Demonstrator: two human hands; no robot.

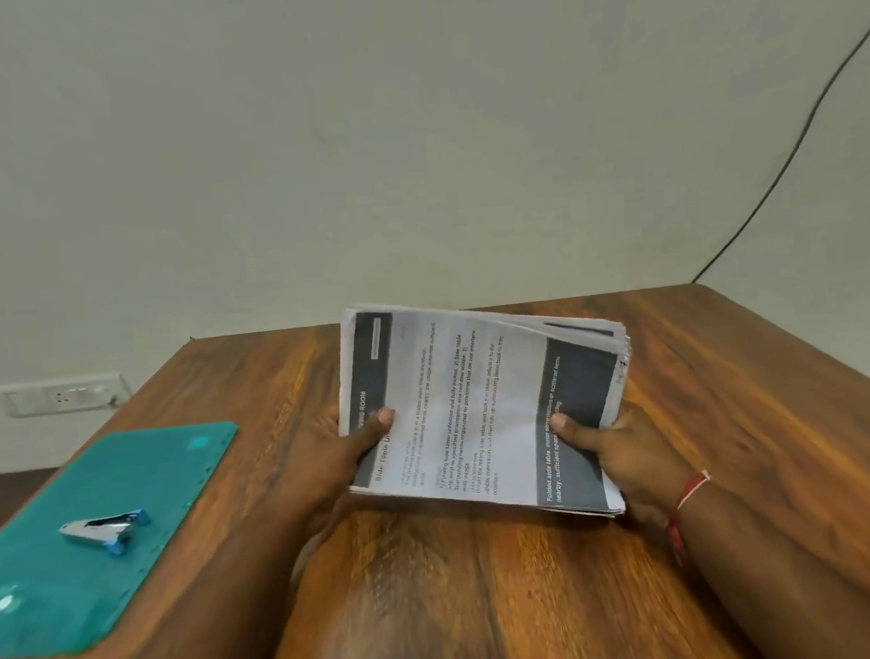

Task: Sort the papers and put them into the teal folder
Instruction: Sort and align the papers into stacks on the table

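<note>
Now we hold the papers [479, 408] in both hands over the wooden surface [737, 411], the stack tilted up toward us with the printed top sheet facing the camera. Our left hand [329, 465] grips the left edge and our right hand [632, 449] grips the right edge. The left thumb [377, 423] and right thumb [571, 425] press on the top sheet, and the fingers curl out of sight underneath. The folder [139, 468] lies flat and closed at the left of the surface, well apart from the papers, with a small metal tool [104, 527] resting on it. We judge the stack light but floppy and loose. Its far corners fan apart, so single sheets could slide out if we ease the pinch or tip it further. Holding it at two opposite edges, as now, seems the safest way to keep the sheets together, and tapping one edge on the surface should square them. The folder looks like thin, smooth plastic, likely bendy. We would need the tool off it before it can be opened.
</note>
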